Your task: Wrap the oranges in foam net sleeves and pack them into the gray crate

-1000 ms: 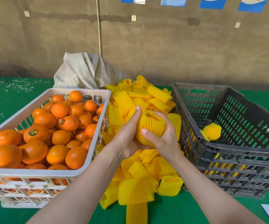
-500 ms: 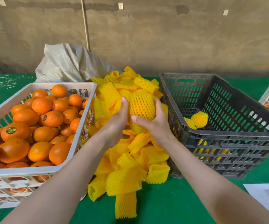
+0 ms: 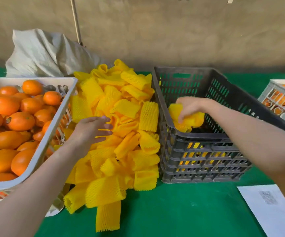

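Head view: crating wrapped orange.
Gripped in right hand, left hand spread empty; lower into gray crate before releasing.

oranges orange | net sleeves yellow | crate gray | table green

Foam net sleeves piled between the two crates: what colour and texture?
Yellow, with a fine mesh pattern; foam net sleeves show in the head view.

glossy oranges, netted foam sleeves, matt plastic gray crate, green cloth table.
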### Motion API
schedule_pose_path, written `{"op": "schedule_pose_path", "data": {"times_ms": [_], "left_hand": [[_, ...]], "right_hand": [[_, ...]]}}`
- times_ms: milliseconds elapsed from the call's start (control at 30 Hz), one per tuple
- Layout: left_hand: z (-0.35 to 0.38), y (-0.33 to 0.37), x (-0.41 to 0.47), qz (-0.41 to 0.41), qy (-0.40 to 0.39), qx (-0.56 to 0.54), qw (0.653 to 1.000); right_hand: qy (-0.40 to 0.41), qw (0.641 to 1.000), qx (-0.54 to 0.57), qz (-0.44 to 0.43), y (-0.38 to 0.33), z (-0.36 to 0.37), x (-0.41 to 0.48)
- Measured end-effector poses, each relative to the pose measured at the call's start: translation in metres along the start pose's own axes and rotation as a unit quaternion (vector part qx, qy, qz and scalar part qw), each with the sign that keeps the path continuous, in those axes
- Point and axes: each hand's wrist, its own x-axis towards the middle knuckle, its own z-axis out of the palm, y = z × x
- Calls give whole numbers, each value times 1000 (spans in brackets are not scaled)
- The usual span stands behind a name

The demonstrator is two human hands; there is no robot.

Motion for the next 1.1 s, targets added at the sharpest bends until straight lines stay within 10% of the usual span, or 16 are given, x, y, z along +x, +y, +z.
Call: {"op": "schedule_pose_path", "data": {"times_ms": [133, 467, 567, 667, 800, 1100], "left_hand": [[10, 1, 3, 1, 2, 0, 1000], [8, -7, 0, -15, -1, 3, 1000], [-4, -3, -9, -2, 8, -3, 1000], [-22, 4, -17, 21, 17, -11, 1000], [-54, 14, -25, 47, 48, -34, 997], [-142, -1, 8, 78, 253, 59, 962]], "right_hand": [[-191, 976, -98, 40, -2, 42, 23], [-261, 943, -191, 76, -1, 44, 17], [-177, 976, -96, 87, 7, 27, 11], [90, 994, -39, 42, 6, 8, 6], [437, 887, 134, -62, -37, -8, -14], [353, 865, 48, -353, -203, 27, -80]]}}
